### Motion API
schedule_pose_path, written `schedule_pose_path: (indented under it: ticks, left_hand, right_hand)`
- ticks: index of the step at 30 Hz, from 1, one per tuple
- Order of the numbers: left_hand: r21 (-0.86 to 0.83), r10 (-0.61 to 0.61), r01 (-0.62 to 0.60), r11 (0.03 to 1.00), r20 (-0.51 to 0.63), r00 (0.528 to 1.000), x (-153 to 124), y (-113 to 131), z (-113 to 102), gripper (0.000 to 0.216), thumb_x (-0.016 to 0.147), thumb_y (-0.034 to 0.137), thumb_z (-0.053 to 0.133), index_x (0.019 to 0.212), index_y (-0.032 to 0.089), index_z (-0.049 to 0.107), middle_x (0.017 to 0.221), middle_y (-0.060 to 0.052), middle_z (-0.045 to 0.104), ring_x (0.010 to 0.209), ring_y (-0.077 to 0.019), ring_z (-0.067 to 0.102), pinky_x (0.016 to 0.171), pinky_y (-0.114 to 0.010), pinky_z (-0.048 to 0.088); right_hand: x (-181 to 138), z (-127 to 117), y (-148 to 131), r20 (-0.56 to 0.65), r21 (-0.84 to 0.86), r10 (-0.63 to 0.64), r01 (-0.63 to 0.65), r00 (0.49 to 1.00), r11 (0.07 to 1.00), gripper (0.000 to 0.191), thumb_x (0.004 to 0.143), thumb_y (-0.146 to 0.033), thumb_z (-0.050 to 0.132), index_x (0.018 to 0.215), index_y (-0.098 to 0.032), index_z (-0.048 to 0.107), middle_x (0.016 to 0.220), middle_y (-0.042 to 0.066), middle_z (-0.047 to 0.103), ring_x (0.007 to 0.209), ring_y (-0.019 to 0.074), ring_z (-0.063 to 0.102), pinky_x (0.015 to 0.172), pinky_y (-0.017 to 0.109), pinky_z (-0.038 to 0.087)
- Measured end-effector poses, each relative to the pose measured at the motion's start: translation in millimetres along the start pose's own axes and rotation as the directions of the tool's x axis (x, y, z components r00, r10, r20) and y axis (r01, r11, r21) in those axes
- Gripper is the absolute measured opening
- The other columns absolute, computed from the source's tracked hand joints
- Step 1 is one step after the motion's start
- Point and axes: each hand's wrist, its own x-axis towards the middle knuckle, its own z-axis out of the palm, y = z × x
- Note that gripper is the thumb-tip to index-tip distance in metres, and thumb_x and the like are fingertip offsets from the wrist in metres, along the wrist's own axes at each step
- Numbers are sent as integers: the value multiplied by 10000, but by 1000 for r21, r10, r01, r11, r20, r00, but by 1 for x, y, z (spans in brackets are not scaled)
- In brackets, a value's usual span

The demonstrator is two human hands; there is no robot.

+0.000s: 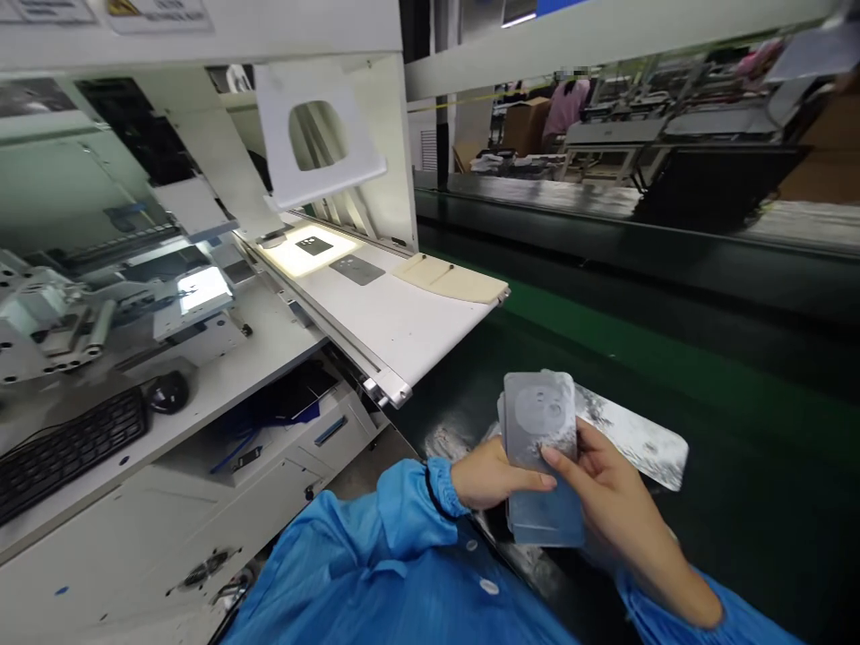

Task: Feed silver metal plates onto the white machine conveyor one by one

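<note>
A small stack of phone back covers (541,515), greyish-blue with a rounded camera outline near the top, is between my hands. My left hand (494,475) grips its left edge, thumb lying across the front. From the right side, my right hand (614,493) holds the same stack, with its thumb pressed on the face and fingers curled behind. Just beyond my right hand a shiny silver film-covered panel (649,439) lies on the dark green belt (752,528). How many covers are in the stack I cannot tell.
At left, a white conveyor (403,327) juts from a machine, carrying a dark phone back cover (358,269) and another cover (313,245) over a lit panel. A keyboard (81,439) and mouse (167,392) sit on the machine's ledge. A person in pink (566,107) is far back.
</note>
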Motion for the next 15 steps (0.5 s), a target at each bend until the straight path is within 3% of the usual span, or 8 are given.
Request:
schedule_pose_path:
  ticks: [4, 7, 11, 15]
  left_hand:
    - [-115, -62, 66, 991, 38, 997, -1, -6, -6, 562, 415, 334, 902, 901, 117, 721, 798, -74, 713, 858, -263, 671, 976, -486, 406]
    - [-185, -20, 30, 982, 52, 998, -5, -3, -7, 596, 442, 318, 885, 969, 101, 712, 825, -106, 721, 910, -314, 676, 987, -519, 395]
    - [-161, 103, -108, 981, -43, 994, -8, 3, -4, 596, 430, 325, 898, 946, 93, 714, 864, -119, 724, 934, -313, 670, 946, -466, 431]
    - [-126, 202, -217, 968, -124, 972, -9, 11, -2, 595, 401, 331, 916, 921, 113, 723, 889, -106, 725, 928, -278, 660, 929, -421, 446]
  right_hand:
    - [2, -4, 6, -15, -233, -38, 33, 999, 972, 754, 685, -575, 716, 1328, -260, 478, 1306, 122, 577, 1149, 312, 585, 926, 447, 523]
    - [7, -14, 0, -114, -384, -95, 44, 989, 922, 847, 597, -622, 740, 1317, -263, 475, 1192, 115, 604, 1045, 316, 624, 809, 433, 573]
    - [8, -18, -5, -109, -450, -114, 54, 987, 891, 637, 593, -658, 713, 1044, -227, 583, 907, 83, 663, 838, 275, 666, 680, 379, 590]
    - [4, -10, -8, 48, -479, -41, 59, 998, 876, 481, 617, -627, 718, 863, -233, 593, 775, 69, 680, 723, 267, 669, 592, 366, 581]
